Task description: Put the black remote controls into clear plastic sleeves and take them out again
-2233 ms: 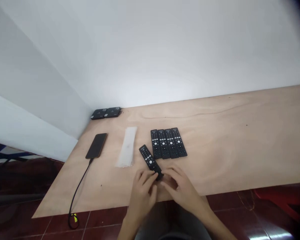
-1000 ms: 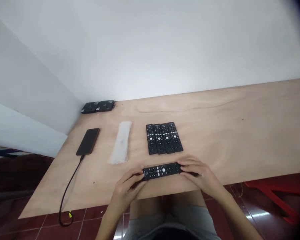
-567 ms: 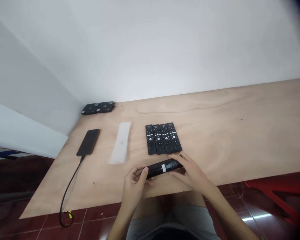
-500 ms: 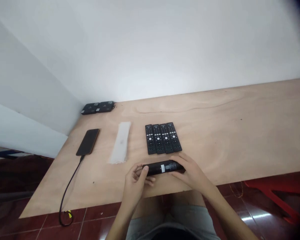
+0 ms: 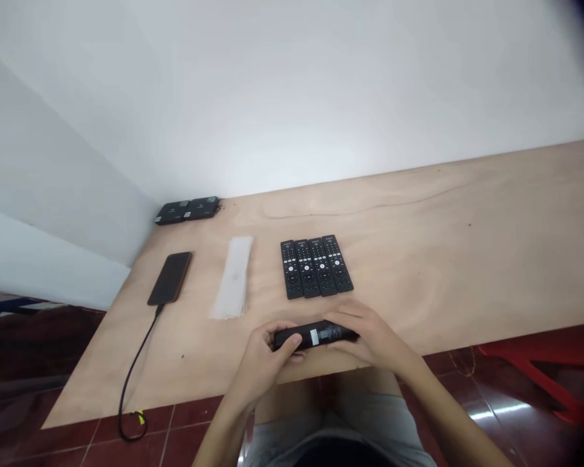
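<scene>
A black remote control (image 5: 302,338) lies sideways between my two hands near the table's front edge, its labelled back facing up. My left hand (image 5: 268,350) is closed around its left end, thumb on top. At the other end my right hand (image 5: 365,332) grips it, fingers over the far side and thumb on the near side. Just beyond, several black remotes (image 5: 315,266) lie side by side, buttons up. Left of them is a stack of clear plastic sleeves (image 5: 234,277).
A dark phone (image 5: 170,277) with a black cable (image 5: 135,360) lies at the left; the cable hangs over the table edge. Two black boxes (image 5: 187,210) sit in the back corner of the wooden table (image 5: 442,259), against the white wall. Red plastic furniture (image 5: 549,370) stands at the lower right.
My left hand has wrapped further around the remote's left end, its thumb moving inward along the back. My right hand has shifted its fingers slightly inward. The view has tilted a little.
</scene>
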`<move>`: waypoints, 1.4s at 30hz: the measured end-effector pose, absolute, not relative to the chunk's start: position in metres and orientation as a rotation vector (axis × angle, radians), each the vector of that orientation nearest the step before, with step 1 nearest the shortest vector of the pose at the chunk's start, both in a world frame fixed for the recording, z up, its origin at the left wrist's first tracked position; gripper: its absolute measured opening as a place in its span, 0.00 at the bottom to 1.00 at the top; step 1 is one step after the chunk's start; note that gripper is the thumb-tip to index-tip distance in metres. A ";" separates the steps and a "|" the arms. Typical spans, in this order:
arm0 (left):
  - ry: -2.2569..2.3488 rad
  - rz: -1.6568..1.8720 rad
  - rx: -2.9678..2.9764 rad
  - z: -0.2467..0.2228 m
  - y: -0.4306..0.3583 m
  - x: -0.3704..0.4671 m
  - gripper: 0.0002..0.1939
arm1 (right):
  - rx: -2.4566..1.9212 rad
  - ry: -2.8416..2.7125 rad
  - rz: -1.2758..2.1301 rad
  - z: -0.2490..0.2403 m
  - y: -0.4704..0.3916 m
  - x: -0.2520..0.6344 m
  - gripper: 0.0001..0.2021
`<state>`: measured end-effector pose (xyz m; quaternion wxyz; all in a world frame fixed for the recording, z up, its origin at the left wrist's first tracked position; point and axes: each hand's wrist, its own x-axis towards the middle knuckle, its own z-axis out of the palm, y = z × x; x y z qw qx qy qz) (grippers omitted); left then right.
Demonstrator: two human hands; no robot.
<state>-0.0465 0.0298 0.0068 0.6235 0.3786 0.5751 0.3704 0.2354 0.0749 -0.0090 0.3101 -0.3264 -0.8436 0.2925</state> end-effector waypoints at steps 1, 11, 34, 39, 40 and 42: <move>1.310 0.843 0.883 0.007 0.030 -0.047 0.28 | -0.856 -2.229 0.780 -0.008 0.075 0.236 0.25; 1.266 0.773 0.996 0.009 0.034 -0.042 0.27 | -0.852 -2.215 0.796 -0.007 0.075 0.236 0.25; 1.328 0.838 2.156 0.008 0.038 -0.062 0.24 | -0.861 -2.219 0.785 -0.006 0.073 0.236 0.22; 1.269 0.861 2.034 0.015 0.037 -0.072 0.22 | -0.854 -2.185 0.800 -0.006 0.073 0.237 0.23; 1.276 0.886 1.974 0.016 0.036 -0.074 0.21 | -0.852 -2.173 0.806 -0.006 0.073 0.237 0.23; 1.268 0.942 1.806 0.015 0.034 -0.079 0.19 | -0.857 -2.151 0.819 -0.005 0.073 0.237 0.23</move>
